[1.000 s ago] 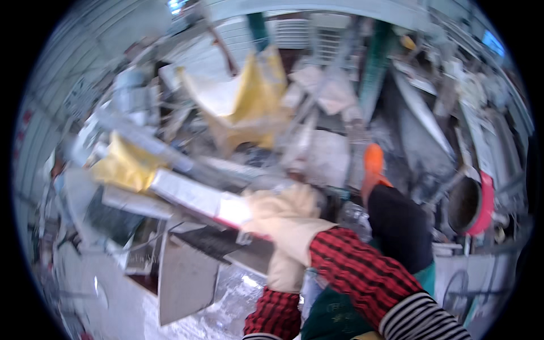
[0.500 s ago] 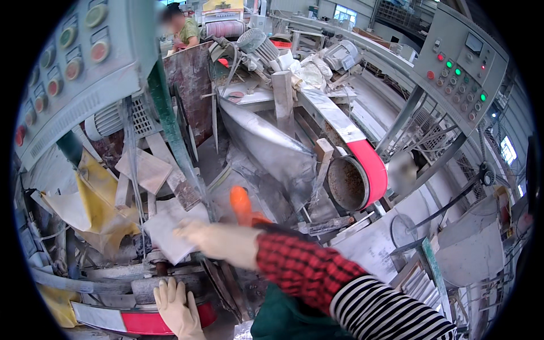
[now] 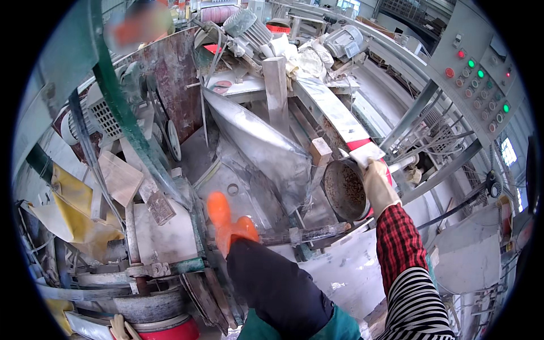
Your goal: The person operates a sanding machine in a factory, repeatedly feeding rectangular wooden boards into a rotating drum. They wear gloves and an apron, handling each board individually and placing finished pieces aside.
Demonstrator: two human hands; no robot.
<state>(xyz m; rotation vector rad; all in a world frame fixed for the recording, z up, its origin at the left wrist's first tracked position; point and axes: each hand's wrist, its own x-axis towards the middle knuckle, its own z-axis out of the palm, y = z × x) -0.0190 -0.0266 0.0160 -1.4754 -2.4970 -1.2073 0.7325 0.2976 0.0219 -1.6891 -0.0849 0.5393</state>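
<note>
My right hand, in a cream glove, is closed on a small flat white piece, perhaps a tile. The piece lies against the red part of the belt beside a round drum. My left hand, gloved alike, is partly cut off at the lower left. Its visible fingers are stretched out beside the lower red-and-white belt, nothing visible in them. Orange boots show below me, by a grey sheet-metal guard.
A control panel with lit buttons stands at the right. Green posts, boards and yellow sheeting crowd the left. Motors sit at the back. A person is at the far left.
My right arm has swung from the left side across to the belt at the right. The view has shifted, and my left hand now sits lower and farther left, partly out of frame.
</note>
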